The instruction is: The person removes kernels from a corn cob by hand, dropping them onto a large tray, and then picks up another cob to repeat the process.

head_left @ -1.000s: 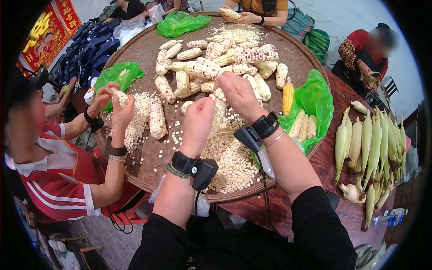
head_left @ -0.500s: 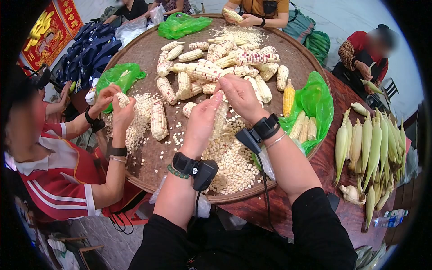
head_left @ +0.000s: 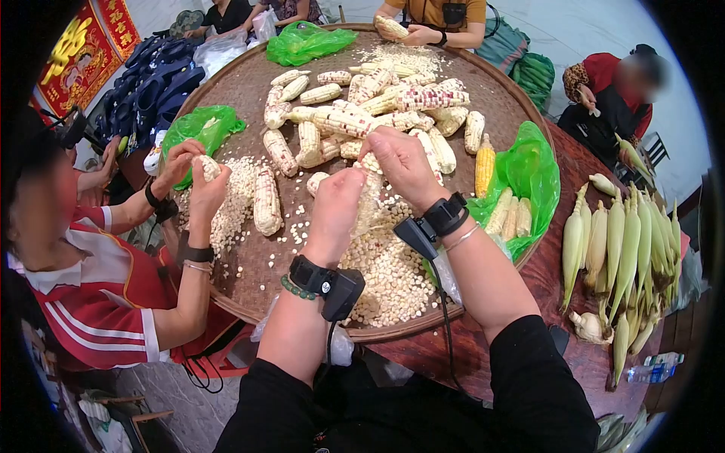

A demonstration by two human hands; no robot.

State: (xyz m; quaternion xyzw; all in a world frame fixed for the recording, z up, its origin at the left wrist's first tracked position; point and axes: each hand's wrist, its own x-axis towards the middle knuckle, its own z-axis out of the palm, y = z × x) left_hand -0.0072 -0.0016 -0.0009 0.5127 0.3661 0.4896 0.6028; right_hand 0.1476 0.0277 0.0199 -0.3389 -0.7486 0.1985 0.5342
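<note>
My left hand [head_left: 337,210] and my right hand [head_left: 402,164] are close together over the near part of a round woven tray [head_left: 253,260]. Fingers of both are bent around a pale corn cob [head_left: 369,161], mostly hidden behind them. Directly below lies a heap of loose white corn kernels [head_left: 393,279], a few of them dark. Just beyond my hands is a pile of husked corn ears [head_left: 340,121], white with purple-red kernels. One single ear [head_left: 266,202] rests to the left of my left hand.
A yellow ear [head_left: 484,167] and a green plastic bag [head_left: 532,177] with pale cobs are at the tray's right. Unhusked corn [head_left: 619,241] and a water bottle [head_left: 651,373] lie on the wooden table. A person in red [head_left: 113,287] works a cob at left; others sit around.
My left hand's fingers have curled in more, and it has shifted slightly. At right, the seated person's hands have moved, lowering the husked ear. The pile looks the same.
</note>
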